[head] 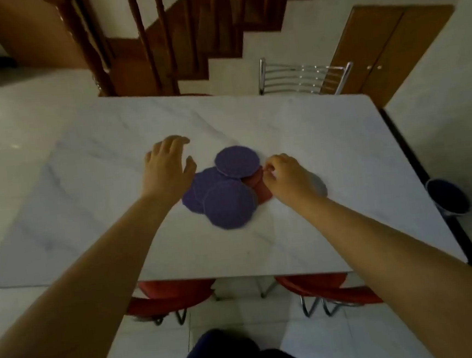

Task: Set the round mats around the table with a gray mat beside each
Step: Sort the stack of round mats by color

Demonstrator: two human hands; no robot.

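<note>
Round purple woven mats [228,205] lie in an overlapping heap near the middle of the white marble-patterned table [324,131], with at least 3 of them in sight. At the heap's right edge the right hand [289,180] makes the grip: thumb and forefinger are curled together and pinch the rim of the dark red round mats [261,191], which lie partly under the purple ones. The picture is soft there, so I cannot tell whether 1 red mat or 2 sit between the fingertips. That hand and its wrist cover most of a gray mat [320,184]. Only a curved sliver of it shows at the hand's right side, flat on the table.

The left hand [168,170] is spread with straight fingers and holds nothing. It sits just left of the heap, and its wrist hides part of the heap's left rim. Whether it touches the table I cannot tell.

Beyond the far edge of the table stands a chrome ladder-back chair [303,78], close against it. Under the near edge 2 red-seated chairs [173,295] with chrome legs are tucked in side by side. On the pale tiled floor [240,312] to the right of the table stands a dark blue bucket [447,196], well apart from the mats. Behind the table rises a brown wooden staircase [215,23] with turned balusters, and to its right are brown wooden cupboard doors [388,45].
</note>
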